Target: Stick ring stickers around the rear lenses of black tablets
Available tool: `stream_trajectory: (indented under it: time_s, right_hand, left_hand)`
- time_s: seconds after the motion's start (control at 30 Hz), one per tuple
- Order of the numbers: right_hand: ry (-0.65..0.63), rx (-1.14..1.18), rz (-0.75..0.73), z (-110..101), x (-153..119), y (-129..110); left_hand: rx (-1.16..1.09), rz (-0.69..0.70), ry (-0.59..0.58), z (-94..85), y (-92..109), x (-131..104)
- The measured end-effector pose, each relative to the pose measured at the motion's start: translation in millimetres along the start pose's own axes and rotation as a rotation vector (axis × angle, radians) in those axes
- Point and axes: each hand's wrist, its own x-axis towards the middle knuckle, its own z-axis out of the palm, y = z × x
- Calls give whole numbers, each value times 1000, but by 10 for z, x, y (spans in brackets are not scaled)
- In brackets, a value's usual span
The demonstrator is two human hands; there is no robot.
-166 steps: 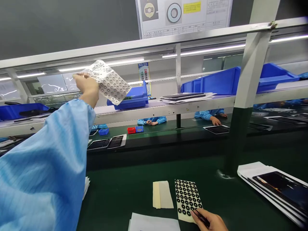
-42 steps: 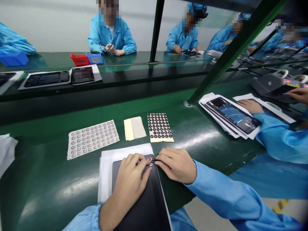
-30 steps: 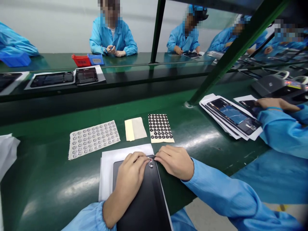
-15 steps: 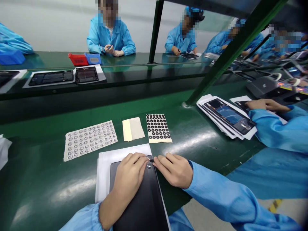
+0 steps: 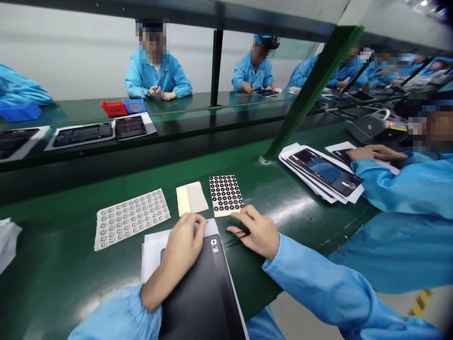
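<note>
A dark tablet back cover lies on white sheets in front of me, with two small round camera openings at its upper right corner. My left hand rests over the cover's upper left edge. Its thumb and forefinger are pinched together, and whatever they hold is too small to make out. To the right of the cover, my right hand holds thin dark tweezers between thumb and fingers, tips pointing left, apart from the cover. Just beyond that hand is a sheet of black ring stickers.
A sheet of clear ring stickers and a small cream paper lie beyond the cover. At right, stacked tablet parts sit near a co-worker's hands. A slanted green post rises behind them.
My right hand has drawn back from the cover's camera corner with the tweezers. My left hand has shifted left, uncovering both camera openings. The view has tilted upward.
</note>
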Motion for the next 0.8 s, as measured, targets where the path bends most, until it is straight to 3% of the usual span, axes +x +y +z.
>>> stream_trajectory:
  time_s: [0.1, 0.2, 0.33, 0.47, 0.63, 0.8]
  right_hand:
    - [-165, -84, -7, 10, 136, 233]
    - [-207, -157, -142, 56, 202, 351]
    - [-160, -171, -224, 140, 182, 368]
    - [-102, -114, -212, 166, 158, 350]
    - [-34, 30, -188, 154, 162, 344]
    - [-16, 313, -96, 178, 352, 352]
  left_hand:
    - [80, 20, 98, -44, -161, 344]
    - [71, 86, 10, -67, -275, 562]
    - [-34, 61, -96, -120, -247, 576]
    - [-249, -169, -153, -57, -84, 543]
    - [-698, -506, -375, 273, 138, 662]
    - [-979, -708, -381, 416, 202, 680]
